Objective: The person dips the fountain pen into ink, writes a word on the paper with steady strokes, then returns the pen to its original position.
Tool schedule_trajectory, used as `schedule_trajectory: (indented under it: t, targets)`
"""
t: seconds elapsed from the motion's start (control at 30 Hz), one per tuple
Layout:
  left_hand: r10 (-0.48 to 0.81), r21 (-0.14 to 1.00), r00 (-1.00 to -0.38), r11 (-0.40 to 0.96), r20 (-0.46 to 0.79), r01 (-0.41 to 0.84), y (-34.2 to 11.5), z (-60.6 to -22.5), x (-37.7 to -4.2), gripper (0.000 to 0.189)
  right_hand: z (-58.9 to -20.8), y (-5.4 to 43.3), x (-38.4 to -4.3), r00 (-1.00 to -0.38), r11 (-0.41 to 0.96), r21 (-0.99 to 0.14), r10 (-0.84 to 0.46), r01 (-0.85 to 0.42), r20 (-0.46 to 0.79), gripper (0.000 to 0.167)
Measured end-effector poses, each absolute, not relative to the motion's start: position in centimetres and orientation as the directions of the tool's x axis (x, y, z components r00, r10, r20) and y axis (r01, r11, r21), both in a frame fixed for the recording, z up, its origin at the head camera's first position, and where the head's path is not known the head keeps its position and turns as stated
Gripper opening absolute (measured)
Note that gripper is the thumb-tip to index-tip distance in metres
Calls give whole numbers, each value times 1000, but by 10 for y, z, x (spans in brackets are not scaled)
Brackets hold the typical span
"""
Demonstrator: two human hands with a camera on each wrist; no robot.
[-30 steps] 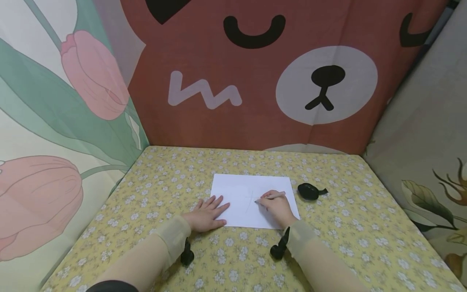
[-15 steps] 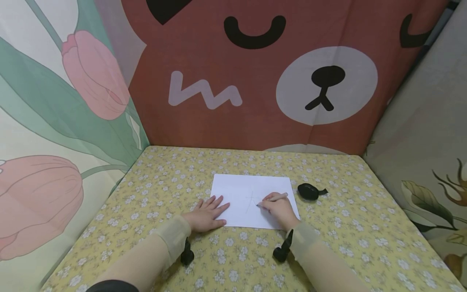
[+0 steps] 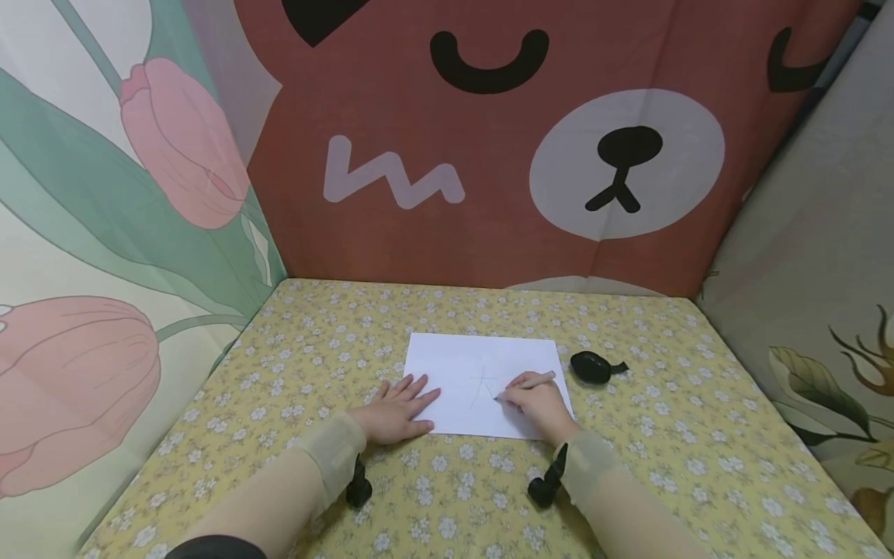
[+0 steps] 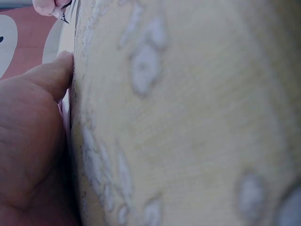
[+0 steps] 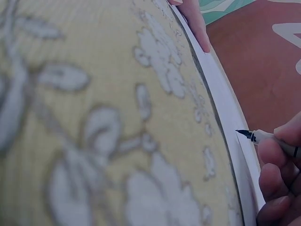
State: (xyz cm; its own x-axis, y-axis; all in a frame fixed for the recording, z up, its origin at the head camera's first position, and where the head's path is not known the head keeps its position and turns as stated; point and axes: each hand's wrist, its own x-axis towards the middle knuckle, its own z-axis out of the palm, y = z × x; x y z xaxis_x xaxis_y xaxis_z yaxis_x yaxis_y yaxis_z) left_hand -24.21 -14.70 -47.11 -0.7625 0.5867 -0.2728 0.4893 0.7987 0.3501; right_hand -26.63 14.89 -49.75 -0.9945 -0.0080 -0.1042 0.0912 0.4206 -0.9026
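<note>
A sheet of white paper (image 3: 447, 353) lies on the flowered tablecloth. My left hand (image 3: 398, 411) rests flat with spread fingers on its lower left part; in the left wrist view the thumb (image 4: 54, 75) lies low along the surface. My right hand (image 3: 541, 404) pinches a pale fountain pen (image 3: 538, 380) between thumb and fingers. Its dark pointed nib (image 5: 243, 133) is right at the paper in the right wrist view. Thin crossing strokes (image 3: 482, 378) show on the sheet, including a slanting one that runs down to the nib.
A black rounded object with a short strap (image 3: 590, 367) lies right of the paper. Behind the table hangs a red-brown cloth (image 3: 391, 248) with an animal face. Printed cloths flank both sides. A black wrist camera (image 3: 548, 481) hangs beneath the right cuff.
My right hand and the pen have moved slightly right and toward me, and a short slanting stroke has lengthened behind the nib. The left hand has stayed in place.
</note>
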Motion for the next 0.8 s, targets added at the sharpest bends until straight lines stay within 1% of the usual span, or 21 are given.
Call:
schedule_trajectory:
  t: [0.3, 0.8]
  targets:
    - [582, 344, -763, 803, -280, 487, -147, -472, -243, 65, -496, 151, -263, -994, 384, -917, 8, 106, -112, 16]
    - [583, 342, -763, 802, -277, 489, -147, -472, -243, 65, -497, 156, -259, -991, 380, -917, 5, 124, -132, 12]
